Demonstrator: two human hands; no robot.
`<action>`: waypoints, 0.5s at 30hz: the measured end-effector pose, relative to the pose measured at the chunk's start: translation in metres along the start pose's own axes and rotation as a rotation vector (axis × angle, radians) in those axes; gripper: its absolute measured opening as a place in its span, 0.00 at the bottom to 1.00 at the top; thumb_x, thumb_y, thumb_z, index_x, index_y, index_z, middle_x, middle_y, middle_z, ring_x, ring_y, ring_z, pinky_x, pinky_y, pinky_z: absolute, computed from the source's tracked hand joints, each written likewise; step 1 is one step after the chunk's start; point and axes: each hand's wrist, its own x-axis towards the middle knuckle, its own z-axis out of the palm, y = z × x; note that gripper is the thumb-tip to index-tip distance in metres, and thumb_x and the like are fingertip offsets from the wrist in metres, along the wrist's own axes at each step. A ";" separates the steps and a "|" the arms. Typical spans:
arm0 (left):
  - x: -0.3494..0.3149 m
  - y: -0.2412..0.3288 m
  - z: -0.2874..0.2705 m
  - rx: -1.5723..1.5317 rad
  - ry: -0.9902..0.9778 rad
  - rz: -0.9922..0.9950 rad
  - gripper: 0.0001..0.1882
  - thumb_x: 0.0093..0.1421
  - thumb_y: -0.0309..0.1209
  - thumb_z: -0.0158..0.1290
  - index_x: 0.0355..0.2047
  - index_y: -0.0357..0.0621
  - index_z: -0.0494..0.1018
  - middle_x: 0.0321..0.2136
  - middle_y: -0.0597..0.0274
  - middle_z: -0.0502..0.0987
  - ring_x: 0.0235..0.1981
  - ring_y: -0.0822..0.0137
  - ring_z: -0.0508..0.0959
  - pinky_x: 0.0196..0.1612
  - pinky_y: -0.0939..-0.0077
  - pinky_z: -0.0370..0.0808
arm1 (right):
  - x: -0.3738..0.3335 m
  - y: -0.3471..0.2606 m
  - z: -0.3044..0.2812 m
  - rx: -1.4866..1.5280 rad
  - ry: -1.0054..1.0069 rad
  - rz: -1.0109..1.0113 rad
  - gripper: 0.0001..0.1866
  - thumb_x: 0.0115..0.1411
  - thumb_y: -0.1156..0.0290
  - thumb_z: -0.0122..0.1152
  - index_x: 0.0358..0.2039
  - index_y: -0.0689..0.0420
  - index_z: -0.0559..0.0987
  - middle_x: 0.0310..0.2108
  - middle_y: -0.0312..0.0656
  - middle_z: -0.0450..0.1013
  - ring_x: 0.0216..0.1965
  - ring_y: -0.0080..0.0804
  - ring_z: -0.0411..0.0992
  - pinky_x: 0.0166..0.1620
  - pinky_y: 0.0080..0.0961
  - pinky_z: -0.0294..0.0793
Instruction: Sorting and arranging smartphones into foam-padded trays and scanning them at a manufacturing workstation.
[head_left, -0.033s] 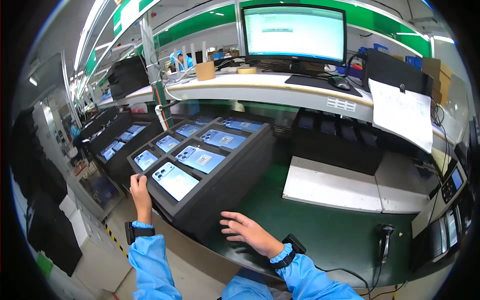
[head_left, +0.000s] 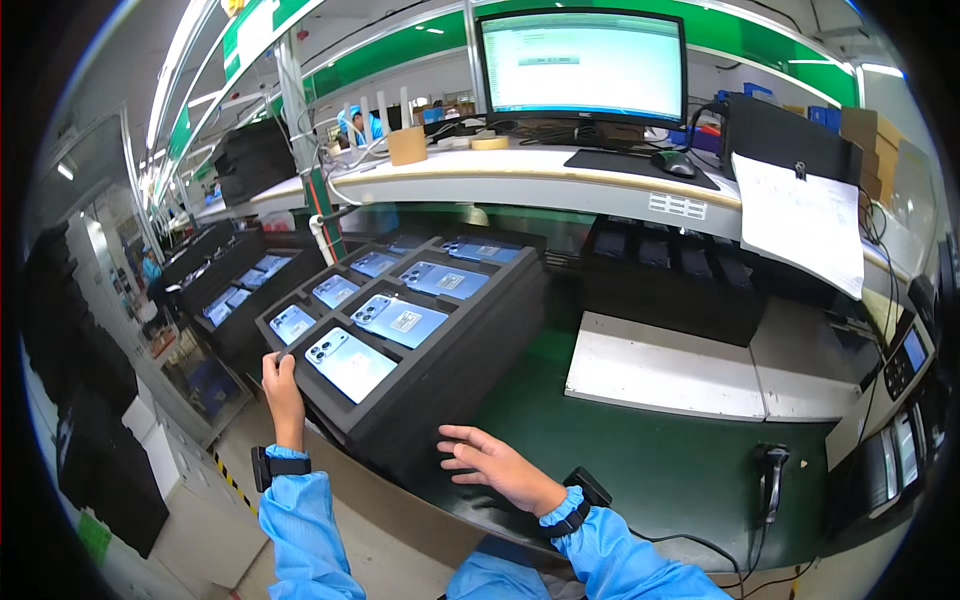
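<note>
Blue phones [head_left: 350,364] with triple cameras lie face down in the pockets of a black foam tray [head_left: 425,352], on top of a stack at the table's left. Small white labels show on several of their backs. My left hand [head_left: 283,390] is at the tray's near left corner, its fingers closed on the edge. My right hand [head_left: 500,467] is held above the table's front edge, just right of the stack. Its fingers are spread and hold nothing.
A handheld scanner [head_left: 771,485] stands on the green tabletop [head_left: 640,465], its cable running to the front. White panels [head_left: 665,368] lie before another black tray [head_left: 668,285]. Above, a shelf [head_left: 560,180] bears a monitor [head_left: 585,68] and mouse [head_left: 672,163]. More phone trays [head_left: 240,290] stand at left.
</note>
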 end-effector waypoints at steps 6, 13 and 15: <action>-0.001 -0.010 -0.001 0.124 0.023 0.062 0.19 0.67 0.43 0.45 0.41 0.35 0.70 0.41 0.50 0.68 0.43 0.55 0.70 0.51 0.62 0.65 | -0.008 0.000 0.004 -0.007 -0.032 0.019 0.32 0.70 0.54 0.48 0.69 0.55 0.56 0.66 0.54 0.57 0.63 0.42 0.62 0.62 0.37 0.66; 0.002 -0.061 0.001 -0.141 0.228 -0.009 0.20 0.71 0.44 0.42 0.36 0.38 0.72 0.32 0.58 0.73 0.36 0.63 0.71 0.45 0.66 0.68 | -0.014 0.022 0.017 0.066 0.000 0.023 0.31 0.70 0.55 0.50 0.67 0.56 0.59 0.63 0.51 0.60 0.60 0.41 0.65 0.61 0.37 0.67; -0.006 -0.030 0.024 -0.150 0.310 0.058 0.17 0.70 0.42 0.45 0.32 0.42 0.70 0.28 0.66 0.69 0.33 0.72 0.67 0.41 0.72 0.68 | -0.017 0.030 0.019 0.188 0.087 -0.041 0.29 0.70 0.58 0.50 0.66 0.57 0.60 0.62 0.50 0.62 0.58 0.40 0.67 0.59 0.38 0.69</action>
